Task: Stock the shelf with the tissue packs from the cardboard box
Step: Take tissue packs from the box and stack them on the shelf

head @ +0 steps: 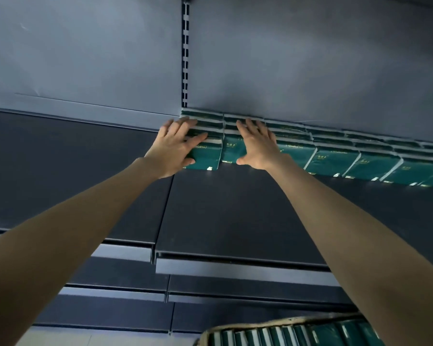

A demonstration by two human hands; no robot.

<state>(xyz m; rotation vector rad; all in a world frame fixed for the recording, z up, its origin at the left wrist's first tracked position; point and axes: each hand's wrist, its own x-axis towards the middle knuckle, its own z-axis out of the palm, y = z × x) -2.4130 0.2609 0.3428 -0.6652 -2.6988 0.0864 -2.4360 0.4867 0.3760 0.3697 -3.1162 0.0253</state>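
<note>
Currently both hands rest on the tissue packs [335, 161], which stand in a row of stacks at the back of the shelf [235, 216], against the rear panel [310, 58]. The left hand [178, 146] lies on the leftmost stack [206, 156], just below the slotted upright [185, 58], with its fingers straight and spread. The right hand [258, 146] lies flat on the neighbouring stack [233, 148], fingers likewise spread and thumb pointing left. Neither hand pinches a pack.

Hazards:
- The leftmost stack has no support on its left side. A sideways push is likely to tip it onto the bare shelf.
- Each stack is several packs high. Off-centre pressure may slide the upper packs forward, out of line with the row.
- The wrapping looks smooth, so a hand drawn back quickly could drag a top pack with it.

Containers: the cardboard box [260, 324] sits at the lower edge of the view, below the shelves. It holds more packs [310, 335] of the same green, set on edge in a close row. The box is cut off by the frame, so the count cannot be determined.
</note>
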